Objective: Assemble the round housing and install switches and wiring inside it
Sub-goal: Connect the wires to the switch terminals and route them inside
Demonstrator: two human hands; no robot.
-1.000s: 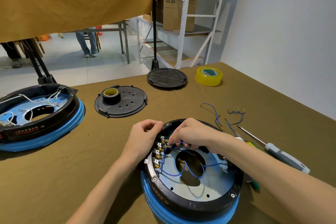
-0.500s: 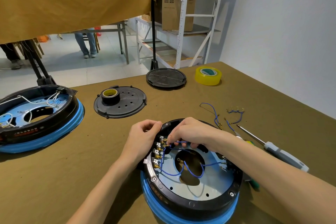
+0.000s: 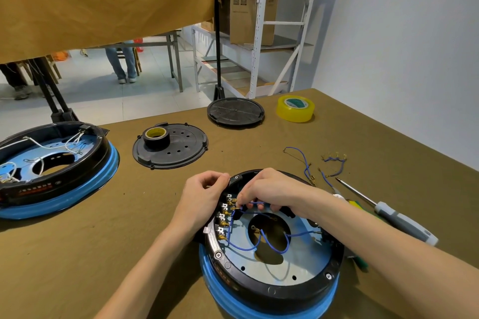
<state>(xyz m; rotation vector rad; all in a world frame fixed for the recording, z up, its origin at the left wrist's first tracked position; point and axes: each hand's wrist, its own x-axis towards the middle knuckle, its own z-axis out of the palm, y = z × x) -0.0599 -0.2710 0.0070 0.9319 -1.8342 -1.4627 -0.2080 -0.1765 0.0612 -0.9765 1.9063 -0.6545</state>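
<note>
Fingers [image 3: 242, 205] of right hand [image 3: 274, 190] pinch blue wire [image 3: 248, 247] inside round housing [image 3: 269, 290]; left hand [image 3: 202, 197] curled.

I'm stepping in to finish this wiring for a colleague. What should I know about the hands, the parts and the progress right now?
Left hand: closed on the near round black-and-blue housing's left rim, steadying it.
Right hand: fingers pinching a blue wire by the row of brass switch terminals.
Done: several blue wires already run from those terminals across the metal plate.
Left: spare blue wires lie on the olive tablecloth beside the grey-handled screwdriver. Two black round covers lie unfitted, black tape roll on the nearer.
</note>
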